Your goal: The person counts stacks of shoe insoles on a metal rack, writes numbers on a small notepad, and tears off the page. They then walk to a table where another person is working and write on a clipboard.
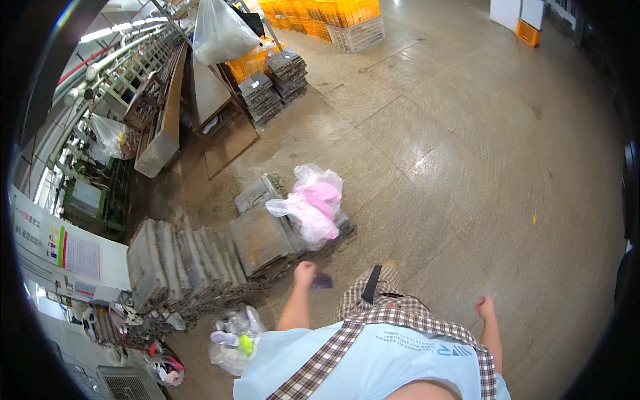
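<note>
My left hand (305,274) is raised in front of me on the left, its fingers curled closed. A small dark purple flat patch (321,281) shows right beside it; I cannot tell whether the hand holds it or it lies beyond. Out to my right, my right hand (485,307) hangs over the floor with curled fingers and nothing visible in it. Nearest the left hand is a row of stacked grey slabs (263,240) with worn edges. On top of their far end rests a clear plastic bag (313,200) with pink contents.
A clear bag (235,340) with white and bright green items lies on the floor at my left. More slabs (180,260) line the left side, near a white sign board (80,250). Farther off are stacked slabs (260,97), yellow crates (333,13) and long machinery (120,100).
</note>
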`<state>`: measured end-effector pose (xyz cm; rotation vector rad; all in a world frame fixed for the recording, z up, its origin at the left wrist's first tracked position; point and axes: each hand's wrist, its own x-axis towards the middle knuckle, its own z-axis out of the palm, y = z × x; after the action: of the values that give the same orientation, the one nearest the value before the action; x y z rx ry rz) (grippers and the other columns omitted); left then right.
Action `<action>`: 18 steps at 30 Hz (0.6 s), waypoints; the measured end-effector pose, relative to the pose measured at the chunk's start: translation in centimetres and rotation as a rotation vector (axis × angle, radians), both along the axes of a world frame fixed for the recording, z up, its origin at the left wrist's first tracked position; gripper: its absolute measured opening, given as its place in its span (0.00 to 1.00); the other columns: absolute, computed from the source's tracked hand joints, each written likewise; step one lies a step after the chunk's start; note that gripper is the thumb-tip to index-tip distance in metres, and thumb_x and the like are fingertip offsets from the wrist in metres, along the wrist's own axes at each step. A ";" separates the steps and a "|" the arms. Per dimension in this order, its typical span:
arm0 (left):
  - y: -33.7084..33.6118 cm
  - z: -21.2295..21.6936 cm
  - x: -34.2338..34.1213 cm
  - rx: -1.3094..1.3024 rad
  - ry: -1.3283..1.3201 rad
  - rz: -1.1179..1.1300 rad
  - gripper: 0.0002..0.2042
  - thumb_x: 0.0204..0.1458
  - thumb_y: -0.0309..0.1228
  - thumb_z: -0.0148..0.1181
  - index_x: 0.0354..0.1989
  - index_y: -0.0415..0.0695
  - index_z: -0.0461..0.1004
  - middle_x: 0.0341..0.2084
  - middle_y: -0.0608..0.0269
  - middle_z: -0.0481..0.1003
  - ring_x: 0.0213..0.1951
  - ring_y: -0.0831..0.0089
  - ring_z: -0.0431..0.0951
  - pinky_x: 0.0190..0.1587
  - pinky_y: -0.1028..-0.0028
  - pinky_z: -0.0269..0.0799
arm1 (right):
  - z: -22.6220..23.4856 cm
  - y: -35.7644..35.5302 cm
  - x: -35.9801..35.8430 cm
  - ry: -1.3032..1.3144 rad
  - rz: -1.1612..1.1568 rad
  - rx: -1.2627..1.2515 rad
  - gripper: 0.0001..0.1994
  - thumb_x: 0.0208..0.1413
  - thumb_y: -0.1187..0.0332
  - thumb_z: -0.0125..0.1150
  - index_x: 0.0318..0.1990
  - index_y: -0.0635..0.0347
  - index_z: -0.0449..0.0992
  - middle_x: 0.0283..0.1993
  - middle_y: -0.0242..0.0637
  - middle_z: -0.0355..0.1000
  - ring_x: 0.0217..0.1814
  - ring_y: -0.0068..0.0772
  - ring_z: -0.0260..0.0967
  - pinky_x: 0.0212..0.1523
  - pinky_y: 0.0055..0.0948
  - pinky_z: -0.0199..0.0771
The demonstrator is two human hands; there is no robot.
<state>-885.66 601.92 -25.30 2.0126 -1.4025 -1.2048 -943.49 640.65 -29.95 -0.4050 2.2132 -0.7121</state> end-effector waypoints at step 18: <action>-64.7 2.7 -67.2 -0.090 0.438 -0.226 0.08 0.50 0.26 0.55 0.38 0.38 0.73 0.24 0.63 0.75 0.23 0.77 0.75 0.25 0.77 0.70 | 6.8 -53.6 -41.5 -0.130 0.095 0.436 0.07 0.47 0.79 0.55 0.36 0.64 0.72 0.29 0.39 0.72 0.29 0.32 0.72 0.30 0.33 0.74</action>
<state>-952.86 537.18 -22.59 1.4406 -1.4484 -1.5339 -985.02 587.08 -23.15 -0.2321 2.1333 -0.1874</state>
